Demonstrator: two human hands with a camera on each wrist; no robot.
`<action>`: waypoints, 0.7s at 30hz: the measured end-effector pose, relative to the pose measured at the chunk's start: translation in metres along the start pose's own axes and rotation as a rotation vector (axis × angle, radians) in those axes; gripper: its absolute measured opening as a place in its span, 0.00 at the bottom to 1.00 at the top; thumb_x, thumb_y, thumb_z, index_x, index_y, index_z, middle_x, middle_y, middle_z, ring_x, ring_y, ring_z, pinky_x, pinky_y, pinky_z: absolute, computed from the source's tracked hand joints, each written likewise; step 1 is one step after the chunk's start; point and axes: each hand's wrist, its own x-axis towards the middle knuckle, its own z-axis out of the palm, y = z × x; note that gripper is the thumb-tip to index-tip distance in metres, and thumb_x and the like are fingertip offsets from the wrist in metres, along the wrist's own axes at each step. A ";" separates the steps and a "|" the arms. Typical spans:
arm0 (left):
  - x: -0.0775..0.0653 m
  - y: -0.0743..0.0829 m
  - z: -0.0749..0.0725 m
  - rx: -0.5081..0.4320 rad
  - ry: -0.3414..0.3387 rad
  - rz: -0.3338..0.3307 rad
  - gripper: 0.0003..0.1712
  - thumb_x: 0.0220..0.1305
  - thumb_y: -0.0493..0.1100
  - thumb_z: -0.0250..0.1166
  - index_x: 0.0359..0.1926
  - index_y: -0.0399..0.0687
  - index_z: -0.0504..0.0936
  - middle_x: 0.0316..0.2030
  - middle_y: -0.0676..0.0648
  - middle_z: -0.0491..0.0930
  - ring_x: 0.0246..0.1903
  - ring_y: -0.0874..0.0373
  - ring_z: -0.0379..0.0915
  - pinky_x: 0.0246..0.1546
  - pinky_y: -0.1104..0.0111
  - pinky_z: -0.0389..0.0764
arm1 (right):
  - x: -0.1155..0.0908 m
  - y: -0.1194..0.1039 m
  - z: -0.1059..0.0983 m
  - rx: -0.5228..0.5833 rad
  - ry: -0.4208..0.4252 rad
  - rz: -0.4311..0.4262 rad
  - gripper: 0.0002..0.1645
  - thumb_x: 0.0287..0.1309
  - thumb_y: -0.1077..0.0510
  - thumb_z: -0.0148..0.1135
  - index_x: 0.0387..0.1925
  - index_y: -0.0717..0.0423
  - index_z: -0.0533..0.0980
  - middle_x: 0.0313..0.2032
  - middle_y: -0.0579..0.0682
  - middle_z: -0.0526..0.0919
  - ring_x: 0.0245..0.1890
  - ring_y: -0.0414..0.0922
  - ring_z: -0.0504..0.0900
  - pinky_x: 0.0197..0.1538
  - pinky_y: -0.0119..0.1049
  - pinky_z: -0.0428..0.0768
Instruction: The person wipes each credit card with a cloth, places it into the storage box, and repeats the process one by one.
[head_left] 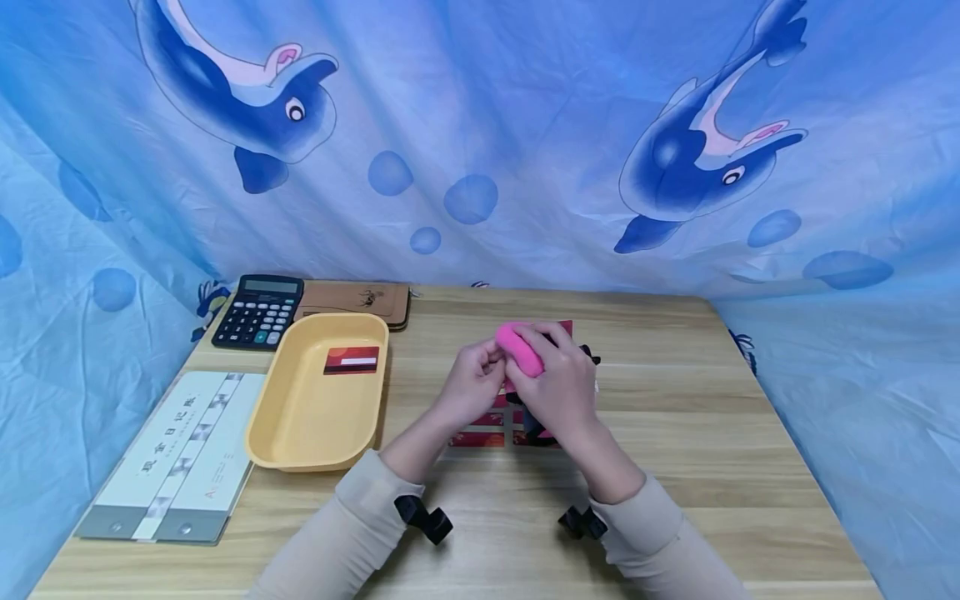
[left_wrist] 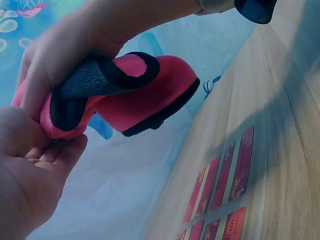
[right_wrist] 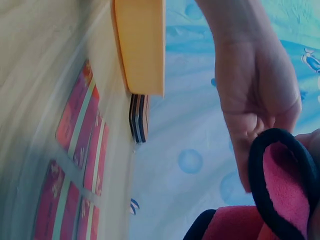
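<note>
A soft pink fabric item with black trim (head_left: pixel 520 350), its exact kind unclear, is folded between both hands above the table. My right hand (head_left: pixel 558 383) grips it from above, with the fingers wrapped over it. At its left end, the thumb and curled fingers of my left hand (head_left: pixel 472 379) pinch the fabric, as the left wrist view shows near its lower left. Below the hands lie several red cards (left_wrist: pixel 232 170) in rows, partly covered by the hands in the head view. The right wrist view shows the item's black-edged opening (right_wrist: pixel 285 185).
A yellow tray (head_left: pixel 273 446) left of the hands holds one red card (head_left: pixel 351 361). Behind it are a black calculator (head_left: pixel 258 312) and a brown notebook (head_left: pixel 367 302). A white-and-grey ledger book (head_left: pixel 172 454) lies at the table's left. A blue dolphin curtain (head_left: pixel 540 108) surrounds the table.
</note>
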 end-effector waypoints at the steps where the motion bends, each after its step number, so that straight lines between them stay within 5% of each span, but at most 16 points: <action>1: 0.000 0.001 0.000 -0.005 0.004 -0.003 0.21 0.76 0.30 0.49 0.65 0.34 0.75 0.40 0.39 0.86 0.26 0.57 0.76 0.27 0.74 0.83 | 0.000 0.001 -0.001 -0.006 0.013 -0.004 0.20 0.47 0.61 0.75 0.46 0.58 0.87 0.41 0.58 0.86 0.33 0.54 0.86 0.27 0.48 0.85; 4: -0.001 0.003 -0.002 -0.043 0.012 -0.028 0.21 0.77 0.32 0.50 0.67 0.31 0.72 0.50 0.36 0.85 0.40 0.53 0.84 0.42 0.70 0.88 | 0.002 0.005 -0.003 -0.021 0.036 -0.001 0.20 0.47 0.61 0.76 0.46 0.58 0.87 0.41 0.58 0.86 0.31 0.54 0.86 0.26 0.48 0.84; 7: 0.000 0.004 -0.003 -0.093 0.009 -0.047 0.21 0.77 0.31 0.50 0.66 0.27 0.70 0.56 0.32 0.80 0.53 0.47 0.82 0.54 0.62 0.84 | 0.002 0.012 -0.007 -0.020 0.041 0.028 0.19 0.48 0.61 0.75 0.46 0.58 0.87 0.40 0.57 0.86 0.30 0.53 0.85 0.24 0.47 0.83; 16: -0.003 0.003 -0.012 -0.165 -0.013 -0.059 0.19 0.77 0.29 0.50 0.64 0.25 0.72 0.56 0.28 0.79 0.52 0.40 0.82 0.57 0.53 0.82 | -0.002 0.040 -0.018 -0.034 0.036 0.118 0.21 0.49 0.59 0.77 0.47 0.60 0.87 0.38 0.59 0.86 0.29 0.55 0.83 0.24 0.47 0.81; 21: -0.003 0.003 -0.015 -0.155 0.087 -0.148 0.19 0.76 0.29 0.51 0.63 0.25 0.72 0.54 0.31 0.81 0.49 0.40 0.83 0.53 0.58 0.85 | -0.006 0.057 -0.024 -0.054 0.052 0.165 0.20 0.49 0.59 0.78 0.46 0.62 0.86 0.39 0.60 0.86 0.29 0.56 0.84 0.24 0.49 0.81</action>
